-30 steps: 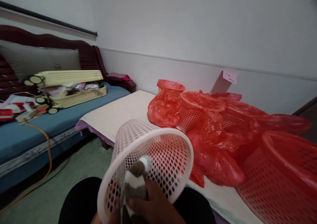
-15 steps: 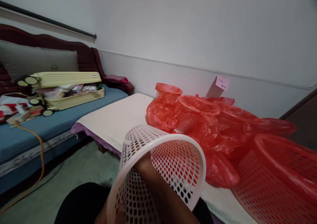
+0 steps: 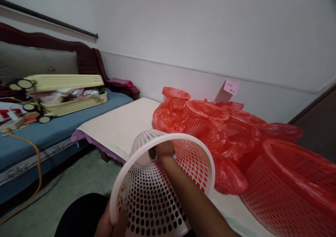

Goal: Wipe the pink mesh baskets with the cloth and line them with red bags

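Observation:
A white perforated plastic wastebasket [image 3: 149,191] lies tilted in front of me, its mouth facing me. At the lower left of its rim, my left hand [image 3: 112,221] is closed round the edge, thumb on the inside. My right hand [image 3: 165,149] reaches deep into the basket, near its bottom, and looks closed. Beside these fingers is a small dark and whitish shape that I cannot make out; the fingertips are hidden.
Several baskets covered in red plastic bags [image 3: 196,123] stand on a cream-topped bed [image 3: 118,121] to the right. A large red-covered basket [image 3: 286,184] is nearest. A pale yellow suitcase [image 3: 70,107] lies partly open on the blue bed [image 3: 60,125]. A pink note [image 3: 231,86] is on the wall.
My right hand has moved further up and now shows inside the basket near its bottom. The basket's mouth has turned slightly more towards me. My left hand keeps hold of the rim.

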Tool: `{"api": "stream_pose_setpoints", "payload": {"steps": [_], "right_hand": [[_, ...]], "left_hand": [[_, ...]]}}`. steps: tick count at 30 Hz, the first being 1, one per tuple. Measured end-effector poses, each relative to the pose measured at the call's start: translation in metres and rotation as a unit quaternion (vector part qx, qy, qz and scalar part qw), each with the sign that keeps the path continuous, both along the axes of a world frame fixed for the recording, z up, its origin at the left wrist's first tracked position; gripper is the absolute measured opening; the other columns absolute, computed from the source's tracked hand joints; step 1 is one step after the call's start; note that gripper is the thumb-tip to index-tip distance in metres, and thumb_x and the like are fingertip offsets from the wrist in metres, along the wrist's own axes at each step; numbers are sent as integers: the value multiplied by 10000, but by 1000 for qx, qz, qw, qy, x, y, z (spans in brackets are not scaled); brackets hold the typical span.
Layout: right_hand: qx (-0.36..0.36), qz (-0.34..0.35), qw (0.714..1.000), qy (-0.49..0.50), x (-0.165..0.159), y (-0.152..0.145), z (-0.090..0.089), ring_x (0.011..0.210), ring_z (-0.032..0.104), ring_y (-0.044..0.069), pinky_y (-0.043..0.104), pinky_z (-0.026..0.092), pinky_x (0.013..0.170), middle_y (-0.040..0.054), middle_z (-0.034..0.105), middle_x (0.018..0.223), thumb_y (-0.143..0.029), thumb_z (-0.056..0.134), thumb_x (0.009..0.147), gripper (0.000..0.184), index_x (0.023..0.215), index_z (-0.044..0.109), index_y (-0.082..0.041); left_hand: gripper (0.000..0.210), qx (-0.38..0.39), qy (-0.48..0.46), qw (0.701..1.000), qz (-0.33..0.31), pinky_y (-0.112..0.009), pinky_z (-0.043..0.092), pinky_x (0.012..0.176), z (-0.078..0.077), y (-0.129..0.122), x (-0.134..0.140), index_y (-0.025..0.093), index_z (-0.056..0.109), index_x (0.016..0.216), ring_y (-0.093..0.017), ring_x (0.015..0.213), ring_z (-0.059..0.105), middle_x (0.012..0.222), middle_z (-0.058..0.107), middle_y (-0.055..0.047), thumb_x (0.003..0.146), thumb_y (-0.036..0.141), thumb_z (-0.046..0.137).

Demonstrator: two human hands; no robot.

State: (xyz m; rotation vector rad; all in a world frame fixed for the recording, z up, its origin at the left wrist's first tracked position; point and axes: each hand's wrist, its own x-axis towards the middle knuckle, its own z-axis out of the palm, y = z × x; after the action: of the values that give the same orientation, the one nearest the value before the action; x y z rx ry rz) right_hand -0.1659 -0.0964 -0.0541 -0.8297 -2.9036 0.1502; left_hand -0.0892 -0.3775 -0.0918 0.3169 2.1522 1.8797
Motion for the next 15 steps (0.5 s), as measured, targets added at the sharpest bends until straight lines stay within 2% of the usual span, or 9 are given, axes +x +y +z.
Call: {"api": "stream_pose_setpoints", "payload": {"steps": [4,7,11,13,15], "right_hand": [[-25,-28,997,-74,13,-1,-1,1004,676,212,425,548,886,94,697,1108,-373,602,952,288,1098,659,-131],[-54,24,994,-94,23,-21,-13,939,694,204,396,556,841,77,721,1052,-352,641,919,251,1058,681,-148],[-73,104,991,-48,29,-44,-27,995,687,226,331,515,860,79,732,1108,-294,637,862,236,1072,712,-215],[-79,99,992,-18,26,-41,-28,976,687,223,310,511,826,62,734,1101,-285,605,859,243,1073,711,-241],[-81,62,995,17,20,-29,-23,953,684,227,317,514,794,73,725,1115,-255,526,890,281,1118,691,-237]], "left_hand": [[595,-8,-4,1000,-27,-440,479,1039,-5,0,-9,177,678,1172,-328,1121,655,1150,734,-109,782,621,611],[635,-1,-4,1000,-30,-453,416,1097,-3,6,-5,193,635,1255,-320,1221,596,1241,696,-97,797,629,586],[649,9,-6,1000,-10,-445,340,1152,-1,12,1,188,600,1297,-310,1325,507,1340,640,-88,820,626,558],[665,1,-21,999,-29,-443,337,1155,-3,11,-1,178,577,1316,-307,1331,500,1380,611,-93,829,630,546],[698,-10,-37,997,-65,-437,331,1160,-7,7,-6,174,540,1356,-297,1351,479,1420,576,-92,830,633,548]]}}
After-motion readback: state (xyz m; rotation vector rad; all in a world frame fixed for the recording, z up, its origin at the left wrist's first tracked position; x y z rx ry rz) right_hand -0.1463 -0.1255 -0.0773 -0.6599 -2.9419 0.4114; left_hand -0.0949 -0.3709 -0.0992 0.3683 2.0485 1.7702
